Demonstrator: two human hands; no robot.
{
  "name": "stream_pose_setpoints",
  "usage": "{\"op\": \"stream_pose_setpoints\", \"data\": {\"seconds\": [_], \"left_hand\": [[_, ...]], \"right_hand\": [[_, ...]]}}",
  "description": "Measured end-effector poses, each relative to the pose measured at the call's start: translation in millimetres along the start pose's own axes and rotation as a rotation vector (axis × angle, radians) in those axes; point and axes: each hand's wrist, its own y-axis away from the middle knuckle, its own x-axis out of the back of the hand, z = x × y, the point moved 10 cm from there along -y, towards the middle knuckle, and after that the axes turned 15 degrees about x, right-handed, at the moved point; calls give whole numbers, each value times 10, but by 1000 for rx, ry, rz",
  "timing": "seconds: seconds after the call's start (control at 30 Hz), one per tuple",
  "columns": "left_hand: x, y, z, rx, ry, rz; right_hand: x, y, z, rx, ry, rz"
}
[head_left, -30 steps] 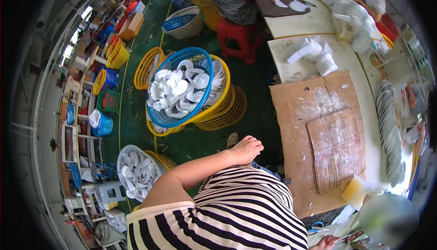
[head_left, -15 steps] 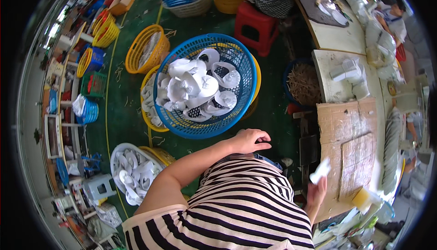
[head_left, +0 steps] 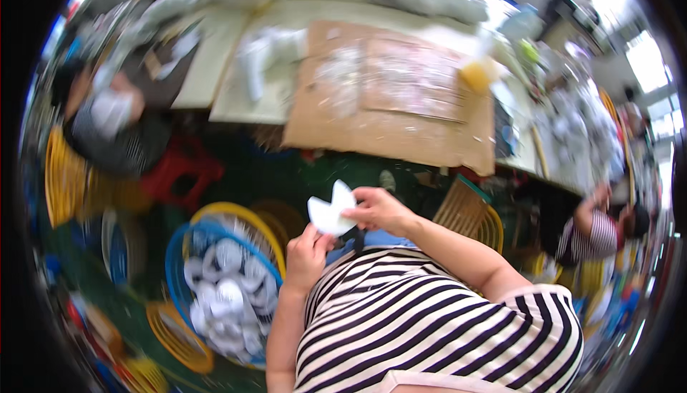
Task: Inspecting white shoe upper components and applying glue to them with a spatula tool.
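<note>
Both hands are up in front of the striped shirt (head_left: pixel 429 321), and between them sits a white pointed piece (head_left: pixel 330 210), flat and pale, with two peaks sticking upward. The left hand (head_left: pixel 306 257) comes at it from below, its grip pinched on the lower edge of the white pointed piece. The right hand (head_left: pixel 379 210) takes it from the side, fingers (head_left: pixel 356 212) closed on the right edge, thumb tucked under. So both grips are clamped on that one piece, held in the air, well apart from any surface.

Below and to the left of the left hand's grip, a blue basket (head_left: pixel 187 257) stands on the floor, loaded with more white pieces (head_left: pixel 225 300) much like the one being held. A yellow basket (head_left: pixel 243 218) rims it from behind. Further left of the grips, a red stool (head_left: pixel 182 171) is near a seated person (head_left: pixel 107 121).

Above the grips, well beyond them, runs the table (head_left: pixel 243 100), with a big sheet of brown cardboard (head_left: pixel 390 96) lying across it, dusted white. Off to the right of the right hand's grip, another person in stripes (head_left: pixel 597 232) bends low. The picture is blurred, so fine detail on the piece cannot be told.
</note>
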Motion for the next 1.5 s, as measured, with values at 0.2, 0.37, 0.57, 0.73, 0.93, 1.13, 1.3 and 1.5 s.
{"op": "stream_pose_setpoints", "data": {"seconds": [0.2, 0.37, 0.57, 0.73, 0.93, 1.13, 1.3, 1.5], "left_hand": [[-552, -644, 415, -9, -177, -62], [-1225, -1309, 717, 217, 465, -333], [-2477, -1737, 1315, 252, 242, -591], [-2731, -2106, 1467, 326, 304, -390], [-2462, -2503, 1050, 461, 782, -64], [-2168, -2514, 751, 532, 918, 66], [-1948, -2383, 630, 549, 964, 155], [-2031, -2545, 604, 501, 848, 162]], "right_hand": [[1241, 225, 11, 116, -740, 116], [2689, 518, -215, 442, -37, 383], [3257, 529, -583, 501, 285, 145], [4584, 567, -569, 459, 293, 402], [5820, 491, -495, 492, 151, 850], [5717, 12, -1082, 743, 993, 949], [5842, -82, -1600, 820, 941, 763], [5178, -525, -1928, 809, 1741, -167]]}}
